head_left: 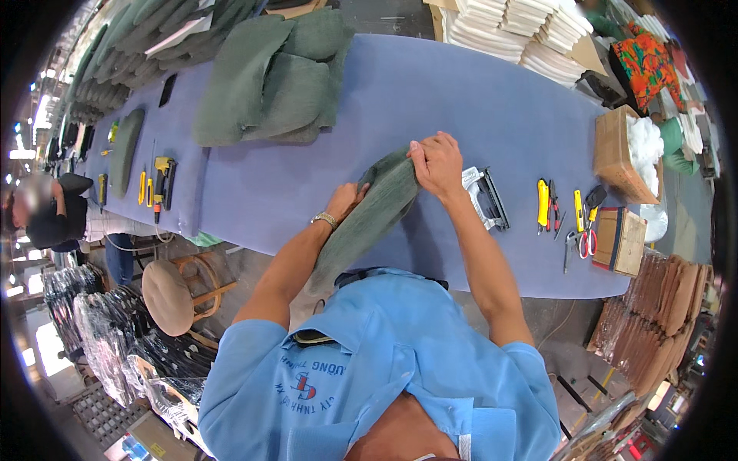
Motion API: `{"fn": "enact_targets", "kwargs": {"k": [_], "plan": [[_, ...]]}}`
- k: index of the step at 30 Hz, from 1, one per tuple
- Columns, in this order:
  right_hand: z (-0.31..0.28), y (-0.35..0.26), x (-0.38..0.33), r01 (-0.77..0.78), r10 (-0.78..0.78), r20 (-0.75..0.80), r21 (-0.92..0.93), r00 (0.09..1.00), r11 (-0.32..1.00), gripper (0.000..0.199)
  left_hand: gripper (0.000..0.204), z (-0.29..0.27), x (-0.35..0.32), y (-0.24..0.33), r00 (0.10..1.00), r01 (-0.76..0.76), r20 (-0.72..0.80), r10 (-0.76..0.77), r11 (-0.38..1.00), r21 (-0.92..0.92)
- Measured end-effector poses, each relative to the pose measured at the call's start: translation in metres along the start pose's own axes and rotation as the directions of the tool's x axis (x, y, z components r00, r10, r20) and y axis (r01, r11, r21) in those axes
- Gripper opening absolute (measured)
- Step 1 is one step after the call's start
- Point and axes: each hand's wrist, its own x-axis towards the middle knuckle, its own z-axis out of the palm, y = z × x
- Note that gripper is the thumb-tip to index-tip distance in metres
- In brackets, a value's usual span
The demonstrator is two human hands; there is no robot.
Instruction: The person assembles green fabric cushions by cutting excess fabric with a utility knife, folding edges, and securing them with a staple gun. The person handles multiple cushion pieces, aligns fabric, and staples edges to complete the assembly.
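Observation:
A long green fabric-covered cushion piece point(361, 223) stands tilted against my body, its top end resting over the blue-purple table point(461, 100). My right hand point(437, 163) grips the top end of the piece, fingers curled over its edge. My left hand point(344, 201) presses on its left side, partly hidden behind the fabric; a watch is on that wrist. A grey pneumatic staple gun point(486, 198) lies on the table just right of my right hand.
Green cushion pieces point(277, 77) lie stacked at the table's far side. Yellow cutters, pliers and red scissors point(588, 238) lie at the right, beside a cardboard box of white stuffing point(626, 150). Another person point(50, 211) stands at the left, near a round stool point(169, 296).

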Motion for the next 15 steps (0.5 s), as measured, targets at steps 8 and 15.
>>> {"fn": "enact_targets", "kwargs": {"k": [8,15], "plan": [[0.010,-0.091,-0.022,0.111,-0.107,0.130,-0.029,0.986,0.993,0.025,0.049,0.037,0.006,-0.037,0.986,-0.110,-0.120,0.113,0.993,0.033],[-0.017,-0.034,0.003,0.003,-0.004,0.029,0.029,1.000,1.000,0.015,0.060,0.008,0.000,-0.011,0.997,0.077,-0.027,-0.078,0.997,-0.017]]}}
